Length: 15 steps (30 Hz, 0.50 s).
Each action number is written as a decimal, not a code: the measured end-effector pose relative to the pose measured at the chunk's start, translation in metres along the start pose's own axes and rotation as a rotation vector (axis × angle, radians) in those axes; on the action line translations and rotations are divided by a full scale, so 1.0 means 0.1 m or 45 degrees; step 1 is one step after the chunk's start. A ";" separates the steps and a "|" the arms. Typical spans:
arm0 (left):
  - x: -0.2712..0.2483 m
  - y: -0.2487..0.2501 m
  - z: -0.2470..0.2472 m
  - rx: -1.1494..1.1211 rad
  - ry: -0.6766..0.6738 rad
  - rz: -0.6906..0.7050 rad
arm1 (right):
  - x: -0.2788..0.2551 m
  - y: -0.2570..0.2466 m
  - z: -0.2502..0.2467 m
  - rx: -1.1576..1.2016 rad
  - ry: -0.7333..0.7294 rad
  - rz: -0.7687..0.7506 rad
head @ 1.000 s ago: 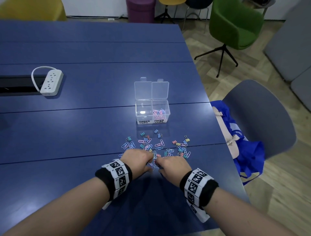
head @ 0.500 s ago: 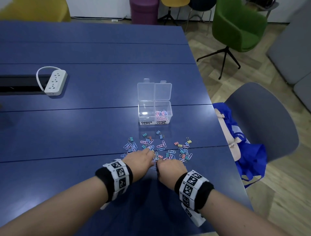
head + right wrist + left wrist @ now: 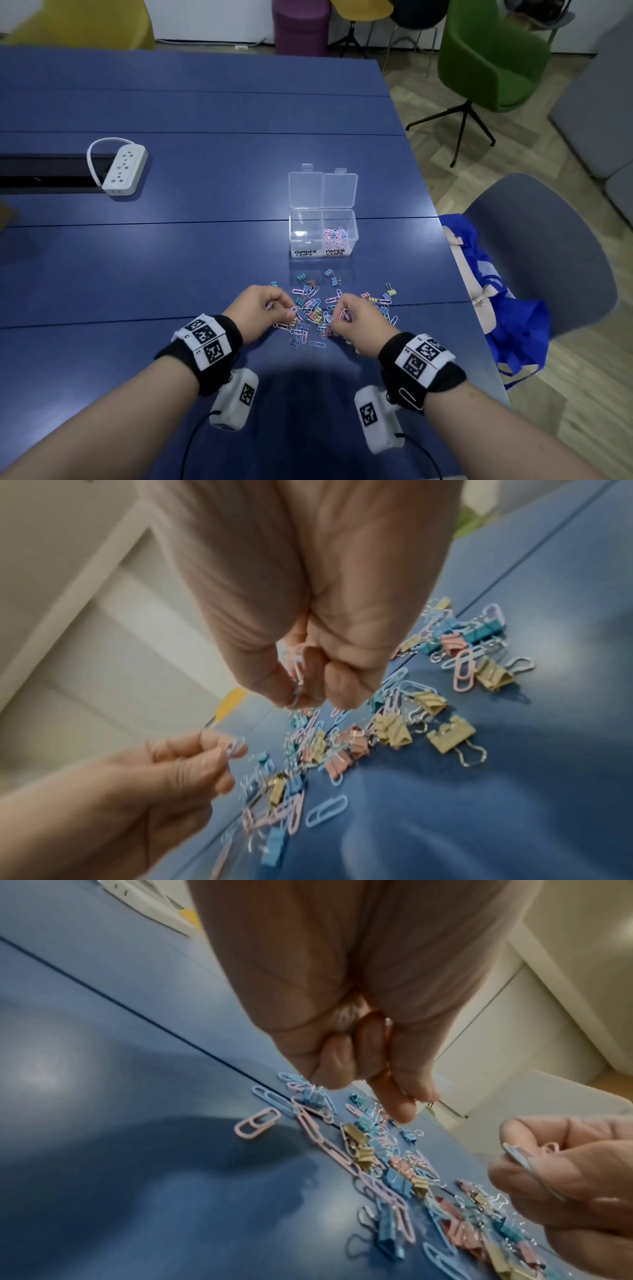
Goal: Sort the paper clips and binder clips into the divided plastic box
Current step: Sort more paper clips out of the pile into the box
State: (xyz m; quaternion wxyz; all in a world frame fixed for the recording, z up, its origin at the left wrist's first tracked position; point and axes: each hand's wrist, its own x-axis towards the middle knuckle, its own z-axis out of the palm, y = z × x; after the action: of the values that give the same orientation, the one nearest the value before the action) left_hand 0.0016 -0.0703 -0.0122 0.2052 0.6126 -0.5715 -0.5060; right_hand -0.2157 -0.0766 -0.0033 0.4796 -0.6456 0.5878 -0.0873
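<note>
Pastel paper clips and small binder clips lie mixed in a pile [image 3: 310, 317] on the blue table [image 3: 171, 267]. Just beyond it stands the clear divided box [image 3: 291, 228], lids open. Its right cell, labelled PAPER CLIPS, holds paper clips [image 3: 336, 237]; the left cell, labelled BINDER CLIPS, looks empty. My left hand [image 3: 270, 305] hovers over the pile's left side and pinches a paper clip [image 3: 236, 744]. My right hand [image 3: 344, 313] is over the pile's right side, its fingers curled round a few paper clips [image 3: 297, 669]. Both hands are just above the table.
A white power strip [image 3: 125, 169] lies far left beside a dark cable slot. The table's right edge runs close to the pile, with a grey chair [image 3: 548, 246] and a blue bag [image 3: 507, 318] beyond it. A loose paper clip clings to my right wristband [image 3: 409, 399].
Both hands were pressed low and close together at the pile's near edge. They have since lifted a little and moved apart, each with paper clips in its fingers.
</note>
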 end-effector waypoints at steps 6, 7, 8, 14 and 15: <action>0.00 0.06 0.07 -0.394 -0.020 -0.128 | -0.01 0.14 -0.02 0.685 -0.063 0.161; 0.01 0.07 0.08 -0.532 -0.017 -0.184 | -0.01 0.16 -0.03 0.748 -0.053 0.172; 0.01 0.06 0.08 -0.672 -0.011 -0.233 | -0.01 0.18 -0.03 0.795 -0.042 0.189; 0.00 0.00 0.02 -0.837 -0.076 -0.353 | -0.04 0.19 -0.09 1.102 -0.029 0.263; 0.01 -0.03 0.02 -0.803 -0.039 -0.353 | -0.05 0.17 -0.11 1.151 -0.058 0.242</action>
State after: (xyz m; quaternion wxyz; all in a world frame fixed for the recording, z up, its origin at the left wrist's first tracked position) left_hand 0.0009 -0.0699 -0.0162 0.3050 0.5832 -0.3011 -0.6901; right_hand -0.2360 -0.0759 -0.0079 0.7318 -0.3167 0.5366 -0.2761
